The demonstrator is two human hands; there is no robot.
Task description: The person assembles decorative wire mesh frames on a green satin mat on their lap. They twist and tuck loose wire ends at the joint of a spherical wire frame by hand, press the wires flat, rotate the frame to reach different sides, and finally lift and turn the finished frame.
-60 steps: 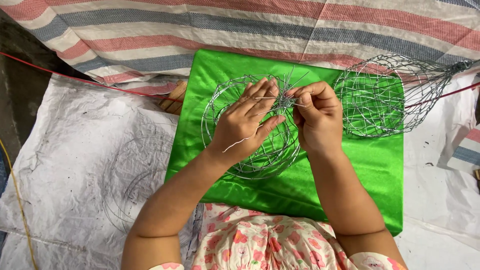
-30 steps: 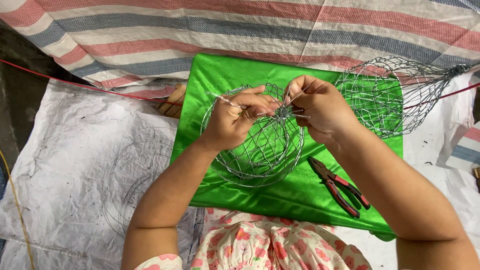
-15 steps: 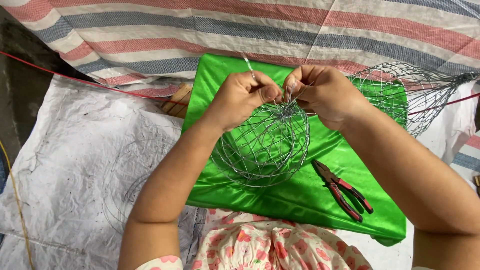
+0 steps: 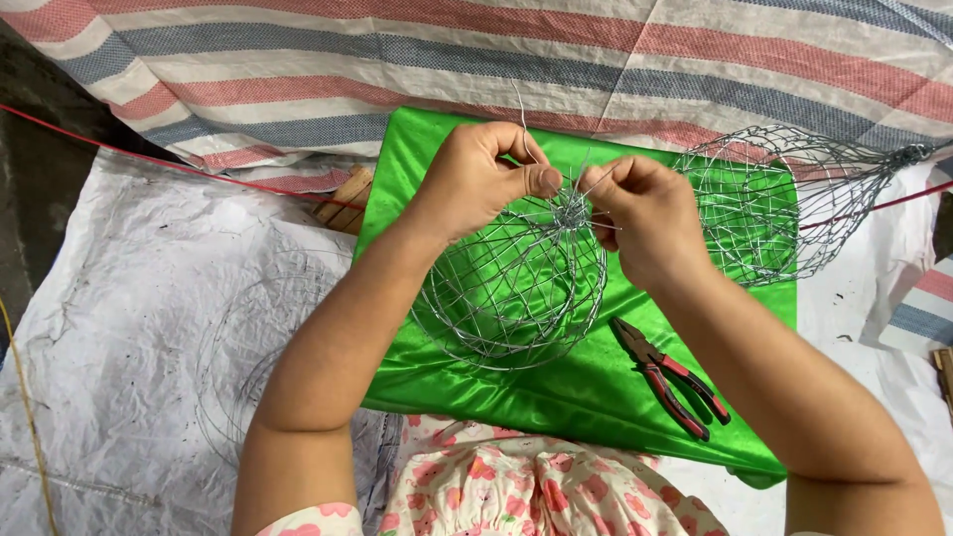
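Fingers of the left hand (image 4: pixel 476 179) and right hand (image 4: pixel 640 223) are pinching loose strands atop the wire basket (image 4: pixel 511 288) over the green cloth (image 4: pixel 586 397), where springy ends are likely risking slipping free and pricking skin

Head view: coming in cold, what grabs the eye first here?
The bright green cloth at centre stands out first, with a round wire mesh basket on it. The left hand and right hand pinch loose wire ends at the basket's far rim. Red-handled pliers lie on the cloth below the right wrist, and a second wire basket lies at the cloth's right edge.
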